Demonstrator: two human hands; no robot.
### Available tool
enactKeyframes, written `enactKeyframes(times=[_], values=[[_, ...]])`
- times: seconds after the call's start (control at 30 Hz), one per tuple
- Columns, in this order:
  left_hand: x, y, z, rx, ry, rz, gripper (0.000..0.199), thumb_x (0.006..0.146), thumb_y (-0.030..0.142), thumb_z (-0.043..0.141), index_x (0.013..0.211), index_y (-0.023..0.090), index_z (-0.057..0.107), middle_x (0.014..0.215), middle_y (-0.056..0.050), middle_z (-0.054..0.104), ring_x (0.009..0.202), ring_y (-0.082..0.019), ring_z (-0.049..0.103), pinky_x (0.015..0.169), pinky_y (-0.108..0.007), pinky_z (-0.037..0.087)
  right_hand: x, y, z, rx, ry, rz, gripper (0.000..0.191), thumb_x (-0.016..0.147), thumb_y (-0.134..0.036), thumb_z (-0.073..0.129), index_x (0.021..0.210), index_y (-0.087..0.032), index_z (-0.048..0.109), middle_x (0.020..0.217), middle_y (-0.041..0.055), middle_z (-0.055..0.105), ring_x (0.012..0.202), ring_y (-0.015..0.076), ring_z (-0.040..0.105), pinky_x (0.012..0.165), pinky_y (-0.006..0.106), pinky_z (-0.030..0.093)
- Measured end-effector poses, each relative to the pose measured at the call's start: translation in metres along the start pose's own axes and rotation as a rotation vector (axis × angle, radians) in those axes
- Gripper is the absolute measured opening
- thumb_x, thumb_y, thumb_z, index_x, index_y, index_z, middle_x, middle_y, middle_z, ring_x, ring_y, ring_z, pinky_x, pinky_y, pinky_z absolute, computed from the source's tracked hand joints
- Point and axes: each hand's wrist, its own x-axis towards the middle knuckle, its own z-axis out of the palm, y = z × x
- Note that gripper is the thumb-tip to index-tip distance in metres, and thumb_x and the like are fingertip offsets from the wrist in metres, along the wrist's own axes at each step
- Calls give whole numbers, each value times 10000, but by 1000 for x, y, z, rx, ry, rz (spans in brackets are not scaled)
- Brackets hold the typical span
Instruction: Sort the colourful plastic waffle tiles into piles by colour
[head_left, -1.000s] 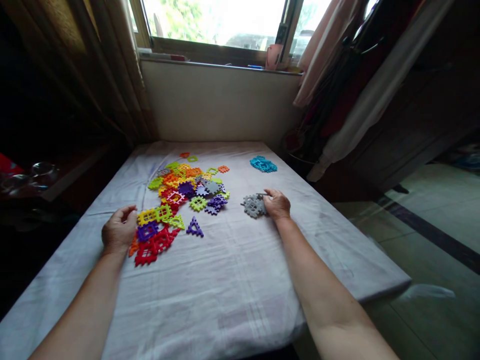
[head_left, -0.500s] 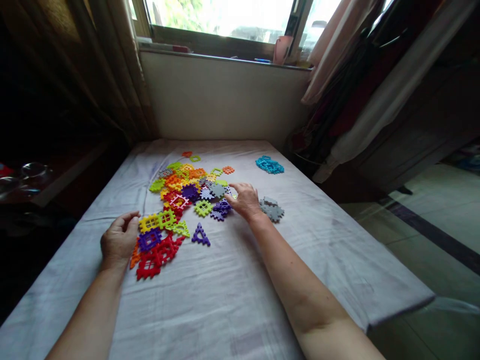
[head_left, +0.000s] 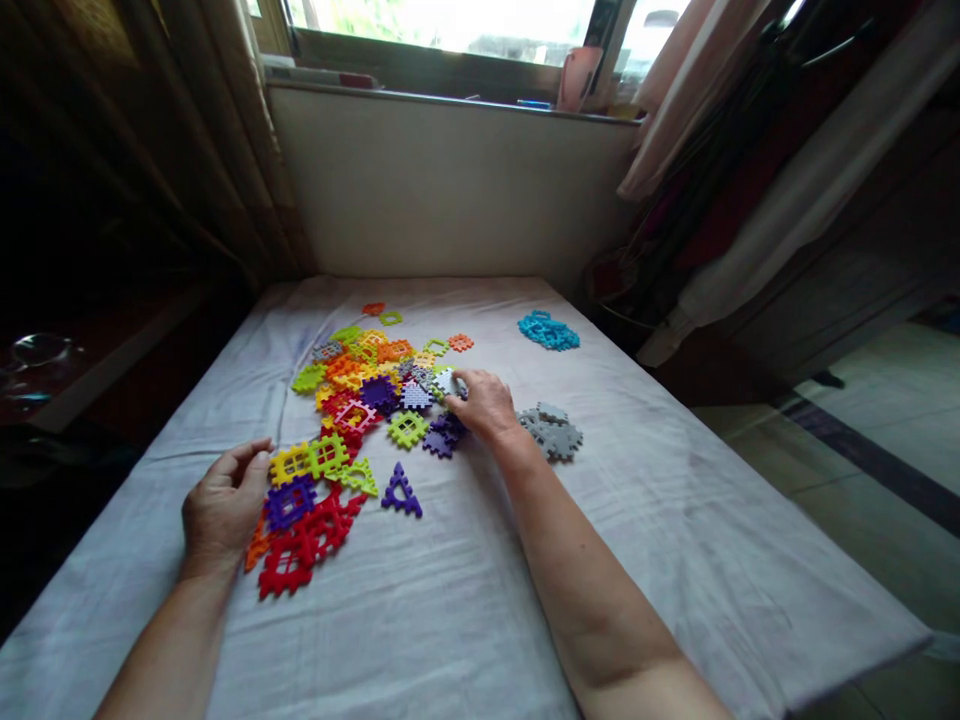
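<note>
My right hand (head_left: 484,405) pinches a grey notched building tile (head_left: 447,382) between thumb and fingers at the right side of the pile. The tile is tilted and catches the light. Just below the fingers lie dark purple tiles (head_left: 442,437), partly hidden by the hand. My left hand (head_left: 225,505) rests at the pile's near left edge, fingers loosely curved and thumb a little apart, with nothing visible in it. Its fingertips are beside a yellow window tile (head_left: 291,463); whether they touch cannot be made out. A purple square tile (head_left: 291,502) and red tiles (head_left: 319,535) lie close by.
Right of my right hand lies a grey tile stack (head_left: 553,432); farther back is a blue tile heap (head_left: 549,330). A purple triangle (head_left: 402,491) lies apart in front. The mixed pile (head_left: 367,360) spreads across the cloth-covered table (head_left: 420,640). Hanging clothes (head_left: 720,250) are at right.
My right hand has closed on the grey tile, which now tilts and looks brighter. My left hand stays beside the yellow tile. The camera view has shifted slightly.
</note>
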Motion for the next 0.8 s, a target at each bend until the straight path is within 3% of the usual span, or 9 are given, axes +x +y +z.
enactKeyframes(times=[0.2,0.3,0.4,0.5,0.63,0.7,0.8], values=[[1,-6,0,51,-8,-21,466,731,490,543,1057,219,735,1021,-55,767,978,-248,700,980,-412,521,0,61,-52,10,-168,231,450,879,-458,600,1280,-266,668,1282,67,698,1181,249,636,984,338,469],[2,-8,-1,67,-9,-21,494,720,519,535,1064,227,736,1051,-56,765,1012,-262,696,985,-424,518,-4,85,-62,-25,-258,300,458,843,-396,641,1261,-214,686,1288,99,695,1170,261,647,991,352,473],[3,-9,-1,80,-13,-25,510,708,538,530,1056,228,736,1078,-62,762,1038,-274,692,992,-437,514,-6,93,-60,-33,-314,311,443,811,-335,669,1238,-220,698,1287,86,697,1158,237,658,973,321,485],[3,-8,-1,82,-12,-20,511,703,544,522,1041,226,736,1067,-64,764,1028,-275,695,993,-440,514,-7,92,-59,-38,-344,306,457,783,-308,691,1236,-254,694,1263,52,712,1149,210,663,958,292,492],[2,-6,0,70,-21,-18,505,701,554,520,1022,228,735,1046,-63,765,1013,-271,698,994,-436,517,-8,81,-63,-77,-298,306,482,805,-374,680,1268,-238,681,1304,105,682,1230,283,613,1017,399,473],[1,-7,0,67,-27,-21,504,705,564,523,1022,235,735,1037,-61,766,1009,-270,700,992,-433,519,-6,67,-61,-92,-246,273,456,870,-401,610,1298,-252,661,1364,109,640,1295,298,559,1065,446,434],[1,-7,-1,68,-29,-23,488,717,560,528,1020,240,737,1028,-58,769,1007,-268,702,991,-428,518,5,35,-45,-63,-174,110,420,926,-399,540,1326,-303,629,1424,52,595,1329,249,517,1102,420,401]])
